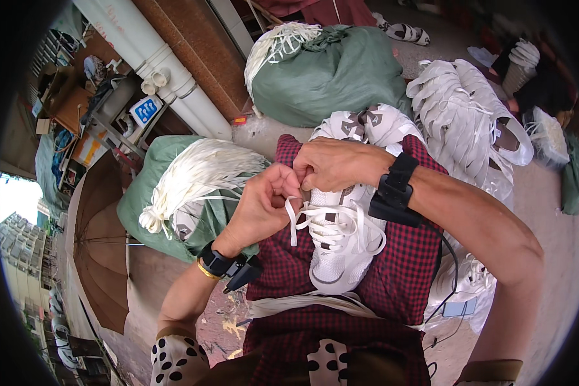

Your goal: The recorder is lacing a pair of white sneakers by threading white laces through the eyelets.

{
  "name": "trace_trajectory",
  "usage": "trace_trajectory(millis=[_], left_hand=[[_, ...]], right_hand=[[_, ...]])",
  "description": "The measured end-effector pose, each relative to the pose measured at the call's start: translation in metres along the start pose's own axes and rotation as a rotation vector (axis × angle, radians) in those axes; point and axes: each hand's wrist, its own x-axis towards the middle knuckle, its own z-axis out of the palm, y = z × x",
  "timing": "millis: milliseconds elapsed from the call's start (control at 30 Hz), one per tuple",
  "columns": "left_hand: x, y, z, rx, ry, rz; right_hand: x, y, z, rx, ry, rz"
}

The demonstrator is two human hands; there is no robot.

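Observation:
A white sneaker (pixel 333 269) lies on my lap over red-and-black checked cloth (pixel 408 270), its toe toward me. White shoelace (pixel 294 226) is threaded across its front and hangs in loose loops. My left hand (pixel 264 201) is closed at the shoe's left edge, pinching the lace. Reaching over from the right, my right hand (pixel 341 164) has its fingers curled, and the fingertips meet those of my left hand. What the right fingertips grip is hidden. More white laces (pixel 315 303) lie across my lap, nearer to me than the shoe.
Green sacks (pixel 328 83) stand ahead and to the left, with bundles of white laces (pixel 202 174) on them. Stacked white shoes (pixel 453 112) are at the right. A brown umbrella (pixel 100 251) stands open at the left. A phone (pixel 460 307) and a black cable (pixel 455 270) are beside my right leg.

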Motion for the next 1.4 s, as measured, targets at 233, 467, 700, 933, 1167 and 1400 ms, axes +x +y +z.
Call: trace_trajectory(millis=[233,467,700,933,1167,1400], left_hand=[[-0.004,0.013,0.013,0.591,0.108,0.153],[0.005,-0.008,0.0,-0.275,0.069,-0.104],[-0.003,-0.017,0.014,-0.034,0.137,0.112],[-0.009,-0.021,0.025,0.383,0.358,0.414],[-0.009,-0.009,0.014,0.184,0.256,0.106],[-0.008,-0.002,0.0,0.522,0.051,0.161]], right_hand=[[0.001,-0.002,-0.002,0.001,-0.02,0.059],[0.003,0.002,0.002,0.007,-0.007,0.096],[-0.002,-0.003,0.0,0.022,-0.006,0.135],[-0.005,0.006,-0.001,0.096,0.026,0.03],[-0.003,0.004,-0.005,0.048,-0.041,0.03],[-0.002,0.004,-0.001,0.091,-0.009,0.055]])
